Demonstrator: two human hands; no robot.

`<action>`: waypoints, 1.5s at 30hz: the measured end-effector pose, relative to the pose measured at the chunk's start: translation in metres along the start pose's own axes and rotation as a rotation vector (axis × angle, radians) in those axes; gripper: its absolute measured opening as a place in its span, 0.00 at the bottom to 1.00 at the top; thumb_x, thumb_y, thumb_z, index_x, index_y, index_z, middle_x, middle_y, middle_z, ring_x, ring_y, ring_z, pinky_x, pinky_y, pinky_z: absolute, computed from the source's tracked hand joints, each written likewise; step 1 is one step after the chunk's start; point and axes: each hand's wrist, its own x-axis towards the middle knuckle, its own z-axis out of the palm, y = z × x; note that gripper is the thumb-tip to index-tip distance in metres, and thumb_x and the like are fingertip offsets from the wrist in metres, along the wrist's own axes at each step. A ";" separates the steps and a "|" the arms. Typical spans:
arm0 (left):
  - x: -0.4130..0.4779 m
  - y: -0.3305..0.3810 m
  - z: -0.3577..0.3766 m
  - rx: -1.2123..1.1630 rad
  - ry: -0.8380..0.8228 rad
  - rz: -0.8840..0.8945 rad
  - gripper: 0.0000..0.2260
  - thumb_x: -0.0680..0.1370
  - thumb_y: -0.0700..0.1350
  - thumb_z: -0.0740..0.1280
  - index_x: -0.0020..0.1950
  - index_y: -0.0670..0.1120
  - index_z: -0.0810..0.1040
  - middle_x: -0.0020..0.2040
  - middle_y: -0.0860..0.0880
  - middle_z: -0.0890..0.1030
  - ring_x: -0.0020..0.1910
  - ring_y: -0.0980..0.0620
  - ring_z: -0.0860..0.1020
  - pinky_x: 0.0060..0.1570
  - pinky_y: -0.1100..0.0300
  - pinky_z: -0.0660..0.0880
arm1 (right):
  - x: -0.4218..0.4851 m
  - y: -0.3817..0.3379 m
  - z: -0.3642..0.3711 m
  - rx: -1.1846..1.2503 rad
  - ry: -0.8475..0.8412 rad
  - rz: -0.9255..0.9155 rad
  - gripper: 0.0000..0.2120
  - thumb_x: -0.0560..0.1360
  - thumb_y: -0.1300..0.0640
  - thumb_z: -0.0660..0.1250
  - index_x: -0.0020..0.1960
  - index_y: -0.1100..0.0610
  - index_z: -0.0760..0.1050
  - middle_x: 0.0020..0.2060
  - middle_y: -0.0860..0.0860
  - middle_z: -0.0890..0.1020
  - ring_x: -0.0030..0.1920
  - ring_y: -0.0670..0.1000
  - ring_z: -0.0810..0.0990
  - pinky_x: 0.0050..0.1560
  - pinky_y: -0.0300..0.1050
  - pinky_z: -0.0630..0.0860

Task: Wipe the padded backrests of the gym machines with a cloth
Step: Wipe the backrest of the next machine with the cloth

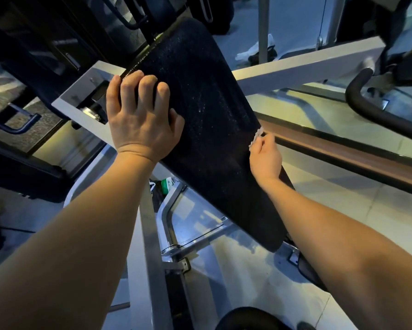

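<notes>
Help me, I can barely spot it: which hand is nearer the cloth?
Right. The right hand pinches the cloth against the backrest; the left hand grips its opposite edge.

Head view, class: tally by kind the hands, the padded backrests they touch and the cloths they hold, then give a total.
hands: 2, the left hand and the right hand
padded backrest: 1
cloth: 1
total: 4
</notes>
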 end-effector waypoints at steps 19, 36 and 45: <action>-0.002 -0.001 0.002 -0.024 0.044 0.002 0.17 0.77 0.52 0.58 0.61 0.44 0.72 0.62 0.43 0.75 0.68 0.39 0.68 0.75 0.40 0.58 | 0.024 -0.026 -0.008 0.005 -0.006 0.204 0.16 0.86 0.49 0.51 0.60 0.60 0.68 0.52 0.56 0.83 0.53 0.60 0.82 0.45 0.46 0.68; -0.001 -0.002 0.002 -0.019 0.110 0.005 0.16 0.76 0.51 0.60 0.59 0.44 0.75 0.60 0.44 0.77 0.66 0.39 0.72 0.74 0.40 0.60 | 0.018 -0.078 -0.013 0.086 0.012 0.139 0.11 0.85 0.52 0.53 0.54 0.58 0.68 0.44 0.55 0.79 0.48 0.60 0.79 0.43 0.47 0.67; -0.001 -0.002 0.004 -0.013 0.111 0.009 0.16 0.76 0.51 0.60 0.59 0.44 0.75 0.60 0.44 0.77 0.66 0.39 0.72 0.73 0.40 0.61 | 0.011 -0.045 -0.013 0.060 -0.035 0.058 0.13 0.86 0.49 0.52 0.52 0.59 0.67 0.43 0.55 0.82 0.46 0.60 0.82 0.38 0.48 0.67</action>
